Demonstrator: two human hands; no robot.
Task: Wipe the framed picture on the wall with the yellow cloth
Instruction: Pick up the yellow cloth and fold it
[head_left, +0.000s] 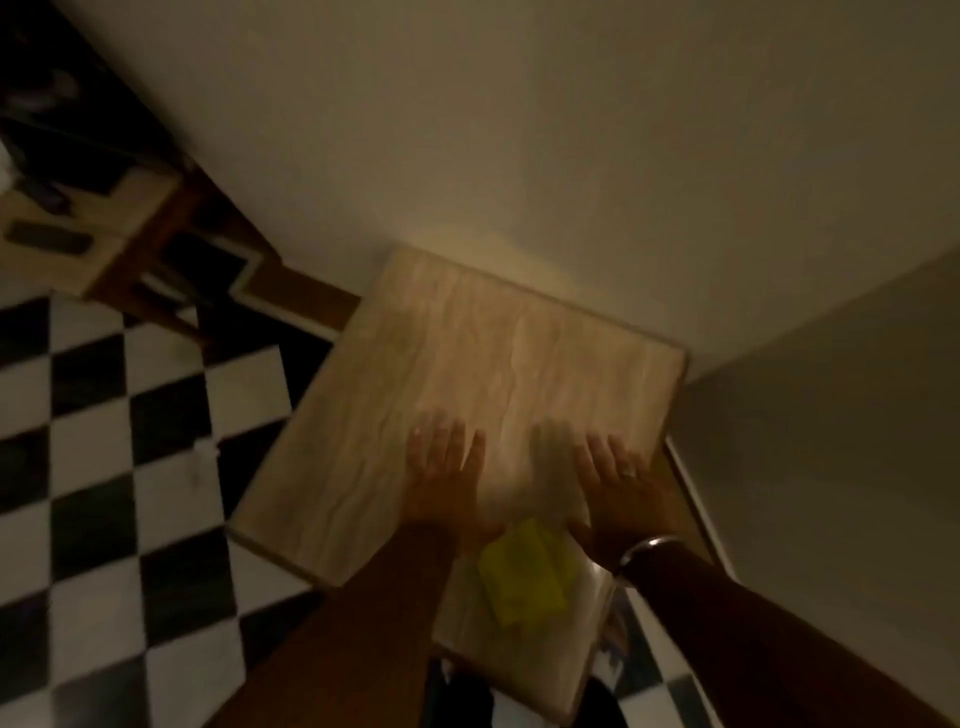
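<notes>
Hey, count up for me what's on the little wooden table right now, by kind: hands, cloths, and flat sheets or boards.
Hands: 2, left hand and right hand, both flat on the table
Yellow cloth: 1
Pale flat sheet under the cloth: 1
Total: 4
</notes>
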